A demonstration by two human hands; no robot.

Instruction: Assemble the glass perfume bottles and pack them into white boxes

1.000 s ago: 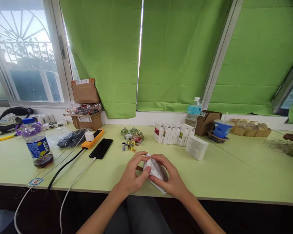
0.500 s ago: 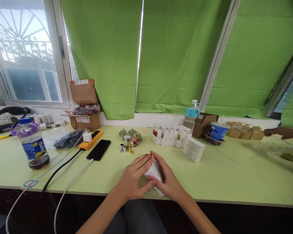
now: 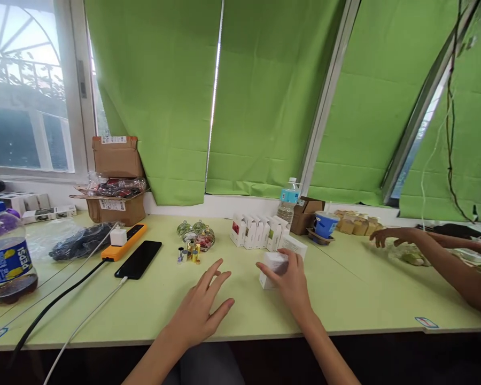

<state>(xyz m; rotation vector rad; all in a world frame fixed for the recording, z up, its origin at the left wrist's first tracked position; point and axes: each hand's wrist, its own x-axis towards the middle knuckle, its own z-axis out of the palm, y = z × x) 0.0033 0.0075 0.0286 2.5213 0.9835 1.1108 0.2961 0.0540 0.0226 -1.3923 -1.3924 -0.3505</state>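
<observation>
My right hand [image 3: 294, 286] grips a small white box [image 3: 268, 279] from above, thumb on its left side and fingers over its far side; the box stands on the table. Just behind it is another white box [image 3: 299, 245] with printed text. My left hand [image 3: 202, 305] hovers over the table near its front edge, fingers spread and holding nothing. Beyond that hand sit small gold and silver caps [image 3: 191, 253] and a cluster of round clear glass ornaments [image 3: 200, 231]. A row of white boxes with coloured pictures [image 3: 250, 232] stands behind my right hand.
On the left are a Pepsi bottle [image 3: 8, 262], an orange power strip [image 3: 124, 243], a phone [image 3: 139, 259] and an open cardboard box [image 3: 116, 206]. Towards the back right stand a water bottle [image 3: 288, 200] and a blue cup [image 3: 325, 224]. Another person's arms [image 3: 433, 248] reach in from the right.
My hands have parted. My right hand has carried the white box right and away from me, beside the other boxes; my left hand has let go and opened. The view has turned right.
</observation>
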